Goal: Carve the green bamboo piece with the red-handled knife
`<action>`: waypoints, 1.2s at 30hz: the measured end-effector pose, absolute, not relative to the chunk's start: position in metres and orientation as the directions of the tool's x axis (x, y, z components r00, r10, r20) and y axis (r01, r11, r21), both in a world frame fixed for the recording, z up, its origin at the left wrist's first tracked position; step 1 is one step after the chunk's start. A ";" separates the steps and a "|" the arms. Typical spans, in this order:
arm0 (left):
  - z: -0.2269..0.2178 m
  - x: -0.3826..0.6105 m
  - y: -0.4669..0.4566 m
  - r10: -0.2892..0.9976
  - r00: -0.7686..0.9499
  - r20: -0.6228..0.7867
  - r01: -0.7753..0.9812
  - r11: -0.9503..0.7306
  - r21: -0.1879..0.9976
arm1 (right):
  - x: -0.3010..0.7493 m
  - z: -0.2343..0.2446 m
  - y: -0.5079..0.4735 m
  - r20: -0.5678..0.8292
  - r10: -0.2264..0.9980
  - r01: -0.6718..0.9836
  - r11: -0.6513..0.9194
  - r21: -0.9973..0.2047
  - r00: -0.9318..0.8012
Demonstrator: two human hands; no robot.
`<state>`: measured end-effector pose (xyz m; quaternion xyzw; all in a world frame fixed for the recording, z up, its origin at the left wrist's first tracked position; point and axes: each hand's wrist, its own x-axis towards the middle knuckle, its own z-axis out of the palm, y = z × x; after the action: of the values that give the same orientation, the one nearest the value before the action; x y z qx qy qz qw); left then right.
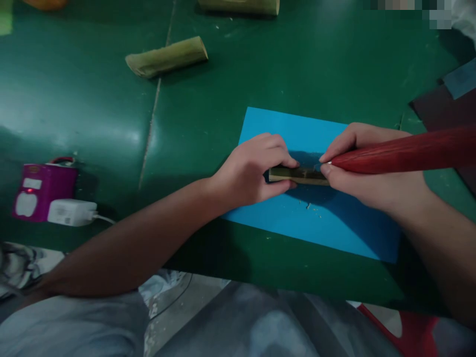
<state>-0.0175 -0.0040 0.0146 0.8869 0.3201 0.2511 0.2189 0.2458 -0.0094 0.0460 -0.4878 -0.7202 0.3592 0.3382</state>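
A small greenish bamboo piece (297,174) lies on a blue paper sheet (316,218) on the green table. My left hand (253,171) is closed around its left end, pinning it to the sheet. My right hand (372,173) grips a tool with a long red wooden handle (405,152) that runs off to the right. The tool's metal tip (320,165) rests on the top of the bamboo piece. A few tiny shavings (312,207) lie on the sheet just below the piece.
Two larger bamboo sections lie farther back, one (167,57) at centre left and one (240,6) at the top edge. A magenta box (39,191) with a white charger (70,212) sits at the left. Dark sheets (442,106) lie at the right.
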 end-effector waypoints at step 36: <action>0.016 -0.020 -0.003 0.657 0.685 0.315 0.443 -0.719 0.535 | 0.252 0.051 -0.008 0.084 0.977 0.424 0.161 -0.891 -0.195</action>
<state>-0.0199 -0.0028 0.0155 0.8927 0.3082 0.2502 0.2135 0.2523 -0.0081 0.0514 -0.5221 -0.6711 0.3834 0.3607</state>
